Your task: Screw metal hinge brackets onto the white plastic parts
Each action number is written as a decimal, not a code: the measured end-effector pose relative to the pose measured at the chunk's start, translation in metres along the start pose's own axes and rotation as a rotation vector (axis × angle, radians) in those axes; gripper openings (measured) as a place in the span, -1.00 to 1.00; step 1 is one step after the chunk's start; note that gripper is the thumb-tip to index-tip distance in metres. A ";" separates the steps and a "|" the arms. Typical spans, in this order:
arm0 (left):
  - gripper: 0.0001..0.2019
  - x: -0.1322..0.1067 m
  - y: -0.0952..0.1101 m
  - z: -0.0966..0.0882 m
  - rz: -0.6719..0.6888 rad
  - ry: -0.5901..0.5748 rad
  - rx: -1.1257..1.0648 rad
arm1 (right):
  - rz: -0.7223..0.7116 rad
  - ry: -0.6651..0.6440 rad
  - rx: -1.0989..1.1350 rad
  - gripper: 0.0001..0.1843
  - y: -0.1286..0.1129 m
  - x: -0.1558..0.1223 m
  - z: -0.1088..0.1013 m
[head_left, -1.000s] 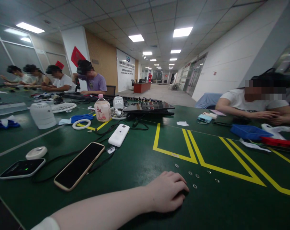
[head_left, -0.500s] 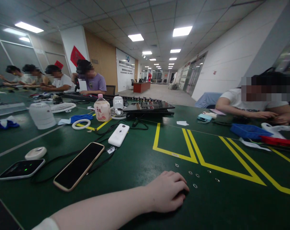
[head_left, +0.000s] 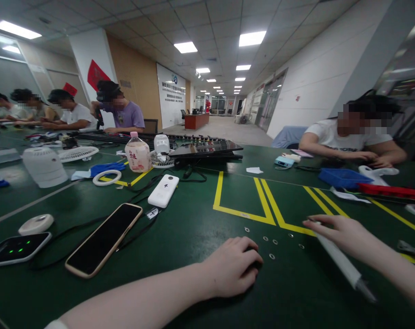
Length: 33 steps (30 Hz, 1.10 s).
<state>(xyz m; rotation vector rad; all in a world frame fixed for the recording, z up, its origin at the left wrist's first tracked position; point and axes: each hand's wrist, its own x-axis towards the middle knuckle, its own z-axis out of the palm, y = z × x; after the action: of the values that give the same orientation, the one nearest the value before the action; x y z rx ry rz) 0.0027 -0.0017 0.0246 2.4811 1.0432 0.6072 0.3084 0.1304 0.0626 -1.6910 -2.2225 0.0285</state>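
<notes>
My left hand [head_left: 233, 265] lies on the green table [head_left: 194, 301], palm down. Its fingers are bent together, and whatever may be under the fingertips is hidden. Several small metal rings [head_left: 272, 257] lie scattered just beyond it. From the right side my right hand [head_left: 344, 235] reaches in, thumb and fingers closed around a whitish rod with a dark tip [head_left: 341, 260]. The rod is held above the table and slants down toward the lower right, its tip slightly blurred; its kind is unclear.
A phone [head_left: 104, 240], a white power bank [head_left: 163, 191] marked 4 and a screened device [head_left: 17, 249] lie on the left. Behind them stand a drink bottle [head_left: 138, 153] and a black flat panel [head_left: 205, 148]. Yellow tape [head_left: 243, 214] marks the table. A co-worker [head_left: 351, 137] sits beyond a blue tray [head_left: 344, 178].
My right hand has come into view from the right with the whitish rod. The whole scene has shifted a little left as the camera turned. My left hand stays near the rings.
</notes>
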 end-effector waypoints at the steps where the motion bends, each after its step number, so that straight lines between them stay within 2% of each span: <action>1: -0.73 0.000 0.000 0.001 -0.009 0.007 0.005 | -0.029 -0.135 0.037 -0.69 -0.017 -0.002 0.002; 2: -0.72 0.000 -0.001 0.002 -0.018 0.016 0.012 | -0.060 -0.241 0.042 -0.68 -0.035 -0.006 0.003; 5: -0.71 0.001 -0.002 0.005 -0.048 0.055 0.040 | -0.089 -0.313 -0.037 -0.73 -0.083 -0.024 0.006; 8: -0.68 0.002 -0.003 0.008 -0.077 0.078 0.073 | -0.152 -0.349 -0.071 -0.76 -0.117 -0.044 0.009; 11: -0.67 0.003 -0.004 0.010 -0.097 0.084 0.086 | -0.192 -0.368 -0.096 -0.78 -0.139 -0.062 0.011; 15: -0.67 0.004 -0.008 0.010 -0.149 0.131 0.056 | -0.253 -0.411 -0.093 -0.79 -0.152 -0.076 0.012; 20: -0.70 0.006 -0.017 0.002 -0.258 0.264 -0.048 | -0.355 -0.398 -0.013 -0.74 -0.152 -0.080 0.014; 23: -0.77 0.007 -0.018 -0.001 -0.269 0.284 -0.095 | -0.371 -0.401 0.028 -0.72 -0.148 -0.077 0.015; 25: -0.82 0.006 -0.015 -0.003 -0.217 0.250 -0.078 | -0.381 -0.372 0.051 -0.72 -0.142 -0.073 0.017; 28: -0.82 0.004 -0.007 -0.004 -0.112 0.153 -0.002 | -0.377 -0.242 0.040 -0.70 -0.122 -0.062 0.026; 31: -0.80 0.003 -0.002 -0.004 -0.039 0.043 0.065 | -0.310 -0.098 0.024 -0.67 -0.088 -0.049 0.035; 33: -0.79 0.003 0.000 -0.004 -0.001 -0.007 0.068 | -0.208 -0.015 0.032 -0.62 -0.060 -0.041 0.038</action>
<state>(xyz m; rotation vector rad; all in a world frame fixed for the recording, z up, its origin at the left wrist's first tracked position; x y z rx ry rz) 0.0023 0.0009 0.0287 2.5392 1.0791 0.5717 0.2512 0.0818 0.0298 -1.4397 -2.3837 0.0258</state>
